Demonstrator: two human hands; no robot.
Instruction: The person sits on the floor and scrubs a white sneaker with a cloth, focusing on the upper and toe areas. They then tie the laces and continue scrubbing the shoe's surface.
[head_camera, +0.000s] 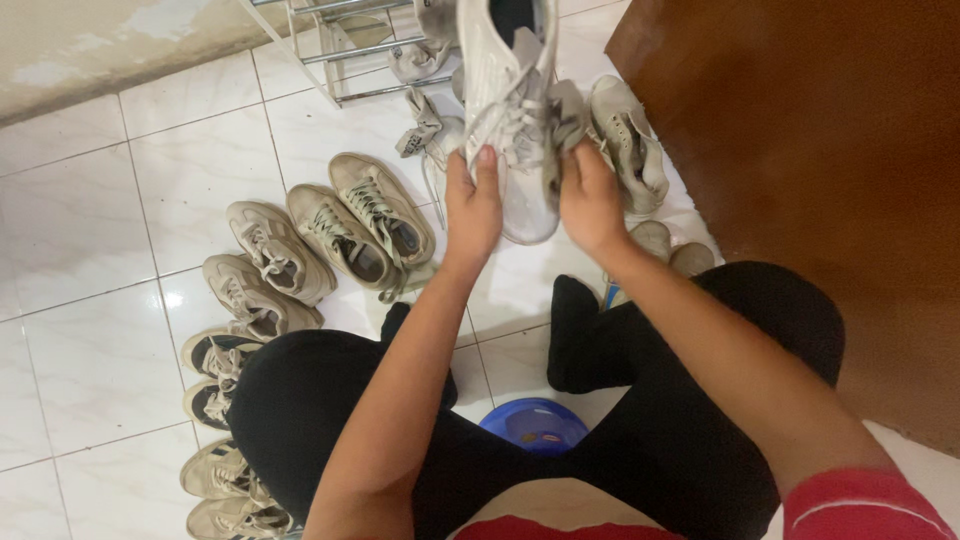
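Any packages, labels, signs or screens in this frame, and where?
None in view. There are only shoes on the white tiled floor, a metal rack, a brown door and a blue stool; both hands hold a pale sneaker.

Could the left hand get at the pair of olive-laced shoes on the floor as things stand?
Probably yes, but not freely: the left hand grips the white shoe together with the right hand. The olive-laced shoes lie just to its left on bare tile, nothing between.
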